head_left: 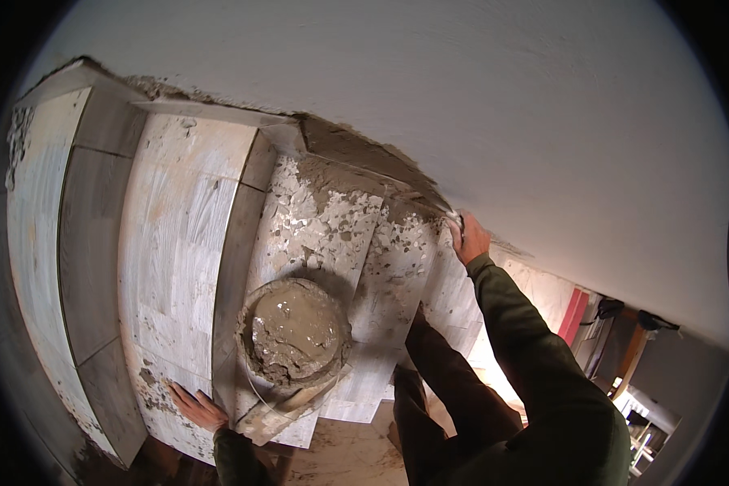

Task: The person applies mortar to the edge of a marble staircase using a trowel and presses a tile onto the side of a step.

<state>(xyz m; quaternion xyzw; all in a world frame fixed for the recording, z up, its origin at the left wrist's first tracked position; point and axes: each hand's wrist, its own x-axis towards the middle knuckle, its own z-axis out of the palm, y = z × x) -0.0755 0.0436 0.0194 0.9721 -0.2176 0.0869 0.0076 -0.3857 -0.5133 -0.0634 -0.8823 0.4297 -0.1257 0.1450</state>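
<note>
My left hand (198,407) lies with its fingers stretched out on a wood-look tiled stair tread (174,243), at the lower left. My right hand (469,240) is closed at the foot of the white wall (494,105), by the end of a recessed strip of grey-brown mortar (364,154). A small pale edge shows at its fingertips; what the fingers hold is mostly hidden. Between my hands, a round bucket (344,356) full of wet mortar (296,332) stands on a lower step. Its thin wire handle hangs down in front.
Mortar crumbs and splashes (316,215) cover the steps beside the wall. A wooden-looking piece (287,413) lies just below the bucket. My legs (454,381) are on the lower stairs. Bright light falls on the floor past my right arm, near a red strip (573,314).
</note>
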